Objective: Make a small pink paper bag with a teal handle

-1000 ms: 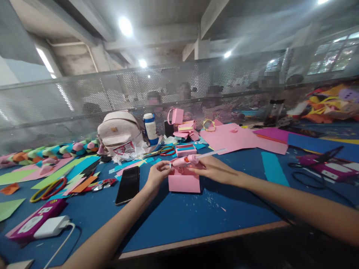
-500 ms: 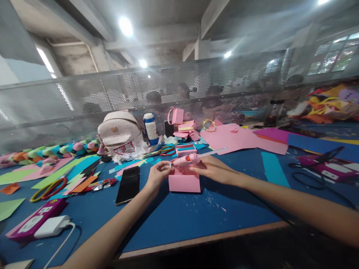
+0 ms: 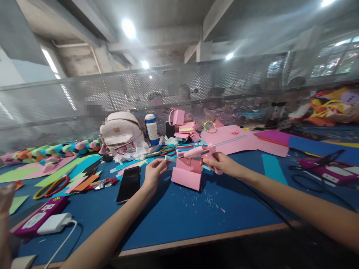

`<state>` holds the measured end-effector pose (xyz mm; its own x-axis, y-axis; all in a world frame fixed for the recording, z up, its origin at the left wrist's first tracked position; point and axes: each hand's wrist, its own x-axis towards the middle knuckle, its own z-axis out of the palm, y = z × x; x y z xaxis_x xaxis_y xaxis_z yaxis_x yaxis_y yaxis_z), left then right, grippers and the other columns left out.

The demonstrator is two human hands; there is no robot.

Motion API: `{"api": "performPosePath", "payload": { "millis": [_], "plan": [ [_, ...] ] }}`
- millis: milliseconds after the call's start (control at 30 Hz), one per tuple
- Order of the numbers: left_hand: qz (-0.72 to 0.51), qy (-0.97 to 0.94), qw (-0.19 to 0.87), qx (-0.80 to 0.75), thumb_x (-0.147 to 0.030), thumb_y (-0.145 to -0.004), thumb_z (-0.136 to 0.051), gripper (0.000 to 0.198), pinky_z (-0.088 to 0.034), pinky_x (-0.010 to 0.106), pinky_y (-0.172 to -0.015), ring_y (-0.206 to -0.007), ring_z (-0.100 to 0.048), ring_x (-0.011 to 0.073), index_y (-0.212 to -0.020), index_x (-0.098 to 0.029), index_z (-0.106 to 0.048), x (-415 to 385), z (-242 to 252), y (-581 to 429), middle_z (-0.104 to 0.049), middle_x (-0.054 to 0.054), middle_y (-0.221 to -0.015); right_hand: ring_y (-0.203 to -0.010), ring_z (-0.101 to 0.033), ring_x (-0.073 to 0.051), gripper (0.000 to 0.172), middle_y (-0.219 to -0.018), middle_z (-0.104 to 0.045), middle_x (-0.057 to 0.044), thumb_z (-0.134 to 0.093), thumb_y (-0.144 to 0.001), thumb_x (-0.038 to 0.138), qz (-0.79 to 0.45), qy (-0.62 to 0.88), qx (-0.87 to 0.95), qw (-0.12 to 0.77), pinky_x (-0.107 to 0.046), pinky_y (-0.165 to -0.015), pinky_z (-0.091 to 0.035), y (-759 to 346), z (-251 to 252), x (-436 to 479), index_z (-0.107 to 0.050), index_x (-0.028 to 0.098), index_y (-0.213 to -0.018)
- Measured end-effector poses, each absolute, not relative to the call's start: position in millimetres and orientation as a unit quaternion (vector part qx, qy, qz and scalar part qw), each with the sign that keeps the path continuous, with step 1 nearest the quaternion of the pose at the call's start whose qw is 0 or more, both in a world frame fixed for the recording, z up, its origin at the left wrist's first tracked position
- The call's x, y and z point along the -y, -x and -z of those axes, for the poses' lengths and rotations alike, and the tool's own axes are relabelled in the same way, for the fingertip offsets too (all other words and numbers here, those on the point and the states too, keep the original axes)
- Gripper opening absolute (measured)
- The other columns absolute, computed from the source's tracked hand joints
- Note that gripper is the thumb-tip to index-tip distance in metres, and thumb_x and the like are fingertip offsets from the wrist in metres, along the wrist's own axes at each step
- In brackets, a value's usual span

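Note:
My right hand point(image 3: 224, 163) is closed around the handle of a pink hot glue gun point(image 3: 193, 152), with a long clear glue stick point(image 3: 232, 140) jutting from its back. The gun's nozzle points left, above a folded pink paper piece point(image 3: 186, 179) that rests on the table. Between the fingertips of my left hand point(image 3: 154, 172) is a small pale blue paper strip point(image 3: 170, 159), just left of the nozzle. Whether nozzle and strip touch, I cannot tell.
A black phone point(image 3: 128, 185) lies left of the pink piece. Further left are scissors point(image 3: 52, 188), a purple power strip point(image 3: 39, 218) and another person's hand point(image 3: 5, 209). Behind stand a white backpack point(image 3: 122, 130) and a bottle point(image 3: 152, 129). The gun's cord point(image 3: 266, 205) trails right.
The glue gun has turned and shifted slightly right in my right hand. My left hand has drawn left with the blue strip. The pink piece has tilted; another person's hand has appeared at far left.

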<state>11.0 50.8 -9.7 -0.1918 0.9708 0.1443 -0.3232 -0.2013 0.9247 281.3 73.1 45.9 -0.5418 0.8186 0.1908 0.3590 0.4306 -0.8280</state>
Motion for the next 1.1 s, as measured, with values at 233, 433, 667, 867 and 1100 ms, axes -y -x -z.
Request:
{"api": "performPosePath", "payload": {
  "millis": [233, 433, 667, 867, 1100],
  "plan": [
    [-0.747, -0.366, 0.415, -0.37, -0.036, -0.055, -0.086, 0.035, -0.054, 0.035, -0.088, -0.085, -0.071, 0.0187, -0.069, -0.017, -0.06, -56, -5, 5, -0.072, 0.002, -0.076, -0.056, -0.046, -0.011, 0.054, -0.062, -0.051, 0.0, -0.055, -0.08, 0.066, -0.421, 0.363, 0.755, 0.349, -0.024, -0.05, -0.032, -289, -46, -76, -0.064, 0.012, -0.086],
    [-0.775, -0.396, 0.379, -0.314, -0.033, -0.06, -0.084, 0.035, -0.053, 0.037, -0.09, -0.093, -0.072, 0.0231, -0.072, -0.018, -0.055, -55, -23, 16, -0.076, 0.006, -0.084, -0.059, -0.048, -0.012, 0.05, -0.068, -0.054, -0.002, -0.056, -0.081, 0.061, -0.404, 0.355, 0.755, 0.375, -0.024, -0.053, -0.036, -279, -50, -78, -0.065, 0.013, -0.089],
    [-0.764, -0.389, 0.381, -0.346, -0.033, -0.056, -0.086, 0.037, -0.053, 0.024, -0.068, -0.07, -0.072, 0.0162, -0.074, -0.018, -0.058, -52, -19, 10, -0.072, 0.0, -0.066, -0.061, -0.048, -0.013, 0.042, -0.068, -0.058, -0.002, -0.055, -0.085, 0.056, -0.317, 0.344, 0.787, 0.401, -0.027, -0.056, -0.041, -244, -53, -73, -0.066, 0.015, -0.087],
    [-0.741, -0.394, 0.394, -0.376, -0.034, -0.056, -0.086, 0.04, -0.049, 0.02, -0.059, -0.064, -0.068, 0.0132, -0.083, -0.017, -0.062, -49, -13, 3, -0.072, 0.001, -0.069, -0.067, -0.053, -0.016, 0.035, -0.076, -0.063, -0.004, -0.055, -0.089, 0.049, -0.231, 0.305, 0.84, 0.384, -0.028, -0.06, -0.044, -236, -46, -64, -0.065, 0.016, -0.091],
    [-0.714, -0.403, 0.415, -0.394, -0.033, -0.056, -0.087, 0.036, -0.042, 0.015, -0.054, -0.055, -0.059, 0.0062, -0.081, -0.016, -0.067, -45, -6, -4, -0.069, -0.001, -0.065, -0.08, -0.058, -0.019, 0.027, -0.089, -0.067, -0.007, -0.056, -0.09, 0.043, -0.185, 0.278, 0.869, 0.364, -0.031, -0.072, -0.048, -236, -42, -62, -0.064, 0.018, -0.098]
  ]
}}
